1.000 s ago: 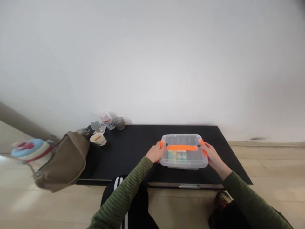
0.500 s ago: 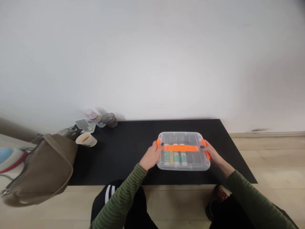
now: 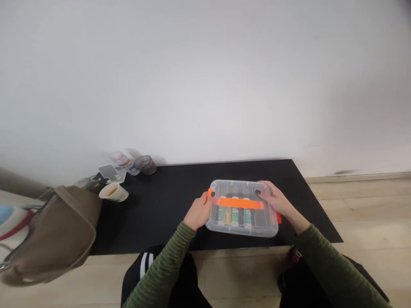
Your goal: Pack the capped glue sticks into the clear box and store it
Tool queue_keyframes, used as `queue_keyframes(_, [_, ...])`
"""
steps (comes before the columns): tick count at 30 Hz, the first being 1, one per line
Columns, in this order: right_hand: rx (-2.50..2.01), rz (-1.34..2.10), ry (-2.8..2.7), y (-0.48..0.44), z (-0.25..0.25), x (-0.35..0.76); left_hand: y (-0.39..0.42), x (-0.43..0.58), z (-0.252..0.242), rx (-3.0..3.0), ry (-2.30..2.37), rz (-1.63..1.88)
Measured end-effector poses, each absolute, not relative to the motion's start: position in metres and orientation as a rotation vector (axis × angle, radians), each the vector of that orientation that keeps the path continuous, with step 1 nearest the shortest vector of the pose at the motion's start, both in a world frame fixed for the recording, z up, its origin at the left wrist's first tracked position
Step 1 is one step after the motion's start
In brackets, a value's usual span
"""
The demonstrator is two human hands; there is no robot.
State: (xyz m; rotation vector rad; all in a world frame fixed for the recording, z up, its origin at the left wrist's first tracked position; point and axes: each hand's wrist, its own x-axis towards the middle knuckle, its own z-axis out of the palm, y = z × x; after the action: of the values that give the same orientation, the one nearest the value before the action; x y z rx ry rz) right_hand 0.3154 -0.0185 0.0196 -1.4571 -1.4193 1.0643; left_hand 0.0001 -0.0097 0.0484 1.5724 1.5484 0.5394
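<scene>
left hand (image 3: 199, 211) grips the end of a clear plastic box (image 3: 240, 186) on a black tabletop (image 3: 160, 222), right hand (image 3: 276, 203) lies open on its lid, an orange strap (image 3: 239, 203) partly hiding small coloured tubes (image 3: 234, 216) inside, their labels unreadable

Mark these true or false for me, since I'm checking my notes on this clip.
The left hand and right hand both touch the clear plastic box. True.
The box's lid lies off beside it. False: the lid is on, with an orange band across it.
A paper cup stands on the black tabletop. True.
The olive bag sits to the right of the box. False: it is well to the left, at the tabletop's edge.
</scene>
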Motion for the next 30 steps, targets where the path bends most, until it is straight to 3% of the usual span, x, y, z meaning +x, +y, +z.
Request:
queue_keyframes(17, [-1.365, 0.711, -1.566, -0.021, 0.038, 0.307, -0.009, -0.004, 0.033, 1.391, 1.375, 1.007])
queue_keyframes(30, [-1.335, 0.581, -1.613, -0.022, 0.028, 0.309, -0.007, -0.009, 0.029, 1.424, 1.398, 1.068])
